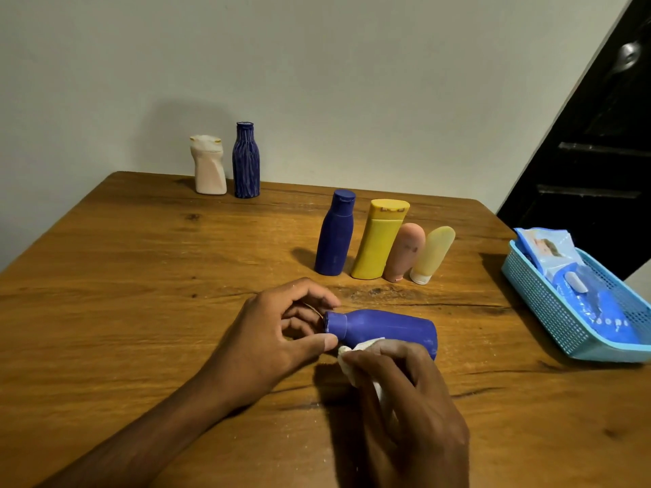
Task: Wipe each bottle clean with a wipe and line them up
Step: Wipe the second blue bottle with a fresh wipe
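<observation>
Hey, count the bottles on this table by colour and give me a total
Blue: 3, one lying in the hands, one in the row, one streaked at the back
Yellow: 2
Pink: 1
White: 1
Total: 7

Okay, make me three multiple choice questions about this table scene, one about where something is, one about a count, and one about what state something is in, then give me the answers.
1. Where is the pack of wipes?
A. In the light blue basket
B. Beside the white bottle
C. Under the left hand

2. How many bottles stand in the row right of centre?
A. Two
B. Four
C. Six

3. How is the blue bottle in the hands?
A. Upright
B. On its side
C. Upside down in the basket

Answers: 1 A, the pack lies inside the basket. 2 B, blue, yellow, pink and pale yellow stand together. 3 B, the left hand holds its cap end while the right hand presses the wipe on it.
</observation>
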